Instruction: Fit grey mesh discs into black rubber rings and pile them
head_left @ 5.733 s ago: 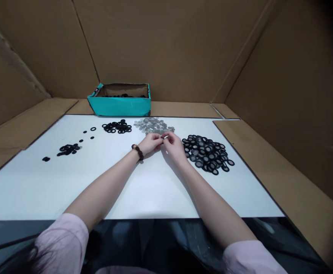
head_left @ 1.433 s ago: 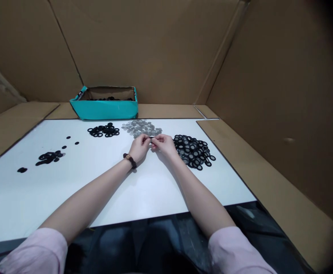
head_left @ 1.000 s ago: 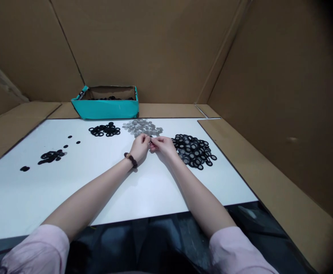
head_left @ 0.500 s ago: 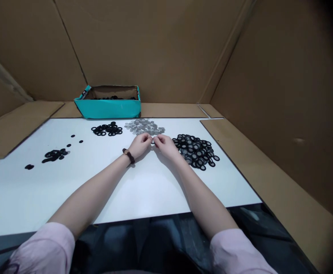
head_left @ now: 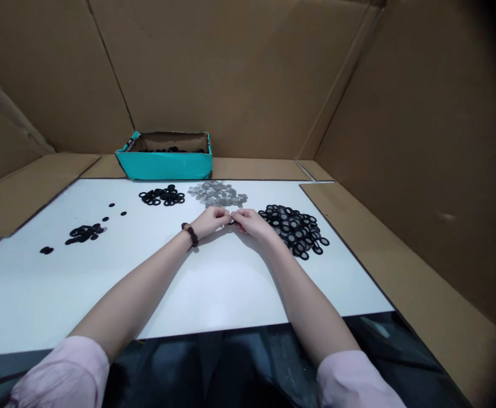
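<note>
My left hand [head_left: 212, 220] and my right hand [head_left: 250, 221] meet over the middle of the white table, fingertips pinched close together. Between them shows a small black ring [head_left: 231, 222], mostly hidden by the fingers; whether a disc sits in it I cannot tell. Just beyond the hands lies a pile of small translucent grey discs [head_left: 218, 194]. To the right of my right hand is a heap of black rings with grey centres [head_left: 295, 229]. A group of open black rings [head_left: 162, 196] lies beyond my left hand, to its left.
A turquoise open box [head_left: 165, 166] with black pieces inside stands at the back. More black rings and pieces [head_left: 84, 233] lie at the left, with several small black discs around them. Cardboard walls [head_left: 231, 79] enclose the white table [head_left: 180, 306] at the back and sides.
The view has tilted slightly, so everything sits a little lower. Both hands stay together at the ring; the right fingers have shifted their grip on it a little.
</note>
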The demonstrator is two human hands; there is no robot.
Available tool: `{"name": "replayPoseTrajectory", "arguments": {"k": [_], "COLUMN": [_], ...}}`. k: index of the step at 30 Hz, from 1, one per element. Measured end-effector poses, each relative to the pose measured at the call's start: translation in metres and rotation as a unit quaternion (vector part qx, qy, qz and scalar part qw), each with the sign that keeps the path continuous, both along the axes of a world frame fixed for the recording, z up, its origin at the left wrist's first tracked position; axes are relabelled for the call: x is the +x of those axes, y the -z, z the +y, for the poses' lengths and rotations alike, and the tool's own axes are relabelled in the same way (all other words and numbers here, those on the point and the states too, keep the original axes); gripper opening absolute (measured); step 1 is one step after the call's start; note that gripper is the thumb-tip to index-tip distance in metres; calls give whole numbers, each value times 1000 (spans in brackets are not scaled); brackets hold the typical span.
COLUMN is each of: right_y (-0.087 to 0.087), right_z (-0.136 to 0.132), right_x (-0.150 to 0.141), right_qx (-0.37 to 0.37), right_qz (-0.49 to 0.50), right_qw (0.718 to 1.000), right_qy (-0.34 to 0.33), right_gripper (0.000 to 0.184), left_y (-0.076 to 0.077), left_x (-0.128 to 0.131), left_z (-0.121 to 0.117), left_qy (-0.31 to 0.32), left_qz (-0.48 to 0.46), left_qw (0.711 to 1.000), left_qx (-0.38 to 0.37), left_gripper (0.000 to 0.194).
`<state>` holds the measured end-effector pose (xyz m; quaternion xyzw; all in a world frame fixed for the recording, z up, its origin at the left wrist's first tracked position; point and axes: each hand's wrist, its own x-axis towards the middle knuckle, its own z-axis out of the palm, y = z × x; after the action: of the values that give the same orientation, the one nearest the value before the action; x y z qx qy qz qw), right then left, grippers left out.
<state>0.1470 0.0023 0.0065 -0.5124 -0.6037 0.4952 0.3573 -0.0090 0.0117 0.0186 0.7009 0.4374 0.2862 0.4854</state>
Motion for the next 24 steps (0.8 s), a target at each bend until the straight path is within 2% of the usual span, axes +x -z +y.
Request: {"name": "replayPoseTrajectory", "arguments": {"k": [5,10,15,19,21,24], "right_y": [-2,-2,-1,0,1,1], "right_z": [-4,-5,-6,-6,-4,-1], "right_x": [-6,-9,-9,-11,-12,-9], "right_qx": [68,100,79,64,62,56], "right_qz": [-72,-56,-44,5,11,0], "right_qw": [995,993,994,995,996,998], "right_qy": [26,36,53,70,68,26], "right_gripper": [37,33,32,24,22,23], "left_y": [0,0,8,14,12,5], "left_x": [-1,-1,-2,-1,-2,-3], "left_z": [1,1,8,10,10,9], "left_qy": [-24,-39,-52,-68,-48,-9], "left_qz": [-56,-138,-104,-122,-115,-73], "left_qw": [996,983,991,989,991,996], "left_qx": [-69,-117,-71,-56,-54,-49], "left_gripper": [20,19,15,14,11,7]}}
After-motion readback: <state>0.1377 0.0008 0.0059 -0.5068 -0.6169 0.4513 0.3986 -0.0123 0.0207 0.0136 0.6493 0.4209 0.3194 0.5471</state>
